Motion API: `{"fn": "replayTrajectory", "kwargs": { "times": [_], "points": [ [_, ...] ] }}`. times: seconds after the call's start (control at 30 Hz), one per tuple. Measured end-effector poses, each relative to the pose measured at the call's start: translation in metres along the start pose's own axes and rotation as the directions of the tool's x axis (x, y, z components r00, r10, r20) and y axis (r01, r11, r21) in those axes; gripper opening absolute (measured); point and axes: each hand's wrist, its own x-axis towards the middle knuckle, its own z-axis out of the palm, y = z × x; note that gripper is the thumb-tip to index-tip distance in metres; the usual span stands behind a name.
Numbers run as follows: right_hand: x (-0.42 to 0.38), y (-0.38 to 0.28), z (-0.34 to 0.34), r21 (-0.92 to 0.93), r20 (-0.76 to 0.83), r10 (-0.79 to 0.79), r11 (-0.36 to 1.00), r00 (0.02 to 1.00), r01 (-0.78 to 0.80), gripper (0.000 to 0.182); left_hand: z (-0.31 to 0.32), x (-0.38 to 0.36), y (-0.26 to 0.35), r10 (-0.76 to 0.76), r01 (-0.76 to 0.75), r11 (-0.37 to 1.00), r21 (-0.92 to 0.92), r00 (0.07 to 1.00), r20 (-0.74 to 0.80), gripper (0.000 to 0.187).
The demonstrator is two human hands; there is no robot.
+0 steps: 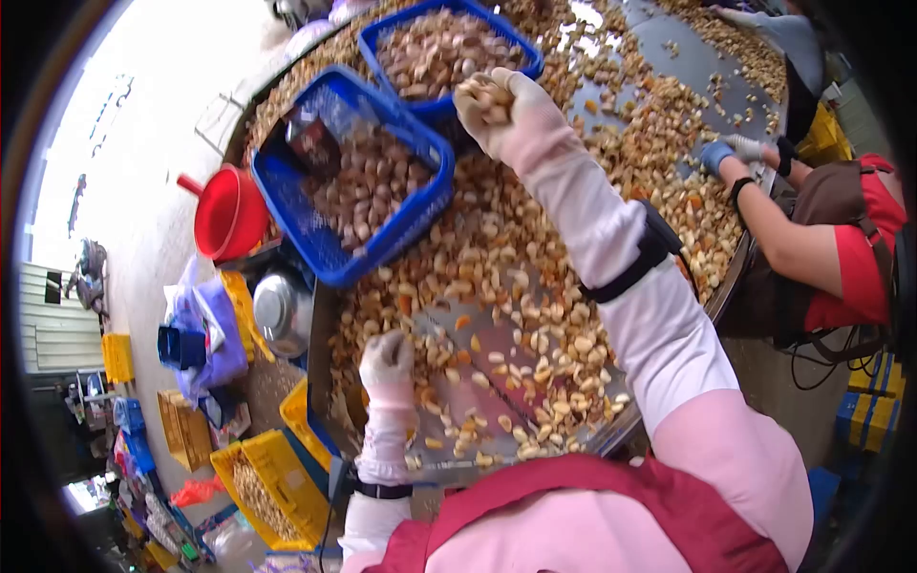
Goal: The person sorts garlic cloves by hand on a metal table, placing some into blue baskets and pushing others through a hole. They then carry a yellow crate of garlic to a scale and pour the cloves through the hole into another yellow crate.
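My right hand (511, 110), in a pale glove, is raised at the edge of the far blue basket (368, 53). Its fingers curl round a handful of pale, brownish nut-like pieces (489, 99). Lower down, my left hand (387, 359), also gloved, is closed over the near left side of the metal table (487, 382); what it may hold is hidden. Loose cream and tan pieces (478, 253) lie scattered between my arms. Ahead of my left hand stands the nearer blue basket (349, 275), part full of browner, rounder pieces, with a dark red packet (313, 148) inside.
On the right, another person's gloved hands (726, 153) work at the piles on the table. A red dipper (229, 215) and a metal bowl (283, 315) are at the left. Yellow crates (296, 477) stand below, one with pale pieces in it.
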Motion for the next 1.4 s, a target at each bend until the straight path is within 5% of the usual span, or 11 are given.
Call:
{"fn": "replayTrajectory", "kwargs": {
  "times": [0.33,0.4,0.5,0.63,0.77,0.83,0.97,1.07,1.13,1.23,1.4],
  "points": [
    [-0.036,0.004,-0.021,-0.434,-0.023,-0.352,0.846,0.936,0.308,0.041,0.026,0.062,0.01,0.094,-0.074,0.977,0.203,0.991,-0.091,0.027],
    [-0.059,0.013,-0.059,-0.982,0.012,-0.249,0.182,0.968,0.059,0.046,0.042,0.077,0.026,0.125,-0.119,0.916,0.383,0.992,0.009,0.043],
    [-0.079,0.061,-0.138,-0.496,0.148,-0.107,-0.868,0.983,-0.02,0.06,0.072,0.07,0.055,0.027,-0.179,0.875,0.45,0.946,0.323,0.054],
    [-0.156,0.053,-0.115,-0.547,-0.036,0.482,-0.742,0.875,0.386,0.085,0.038,0.037,0.027,0.201,-0.427,0.765,0.481,0.869,0.452,0.056],
    [-0.196,0.005,-0.111,-0.328,-0.283,0.177,-0.941,0.943,0.078,0.116,-0.02,0.017,-0.017,0.137,-0.321,0.692,0.647,0.938,0.319,0.062],
    [-0.217,0.031,-0.108,-0.338,-0.479,0.209,-0.94,0.853,0.04,0.116,-0.029,0.008,-0.027,0.016,-0.254,0.63,0.734,0.949,0.315,0.058],
    [-0.251,0.134,-0.133,-0.469,-0.253,0.308,-0.868,0.917,0.162,0.062,0.001,-0.009,-0.003,0.232,-0.379,0.782,0.495,0.914,0.333,0.05],
    [-0.217,0.134,-0.102,-0.879,-0.004,0.554,-0.399,0.833,0.261,0.048,0.0,0.012,0.002,0.115,-0.389,0.686,0.615,0.892,0.436,0.049],
    [-0.159,0.125,-0.129,-0.995,0.008,0.332,-0.09,0.943,0.041,0.041,-0.016,0.029,-0.026,0.127,-0.349,0.696,0.627,0.92,0.371,0.051],
    [-0.091,0.078,-0.116,-0.466,0.226,0.124,-0.857,0.966,0.219,0.028,-0.014,0.041,0.023,-0.223,-0.036,0.64,0.767,0.947,0.231,0.04],
    [-0.074,0.064,-0.125,-0.761,0.067,0.15,-0.632,0.986,0.148,0.022,0.042,0.07,0.059,0.163,-0.221,0.922,0.318,0.966,0.198,0.019]
  ]
}}
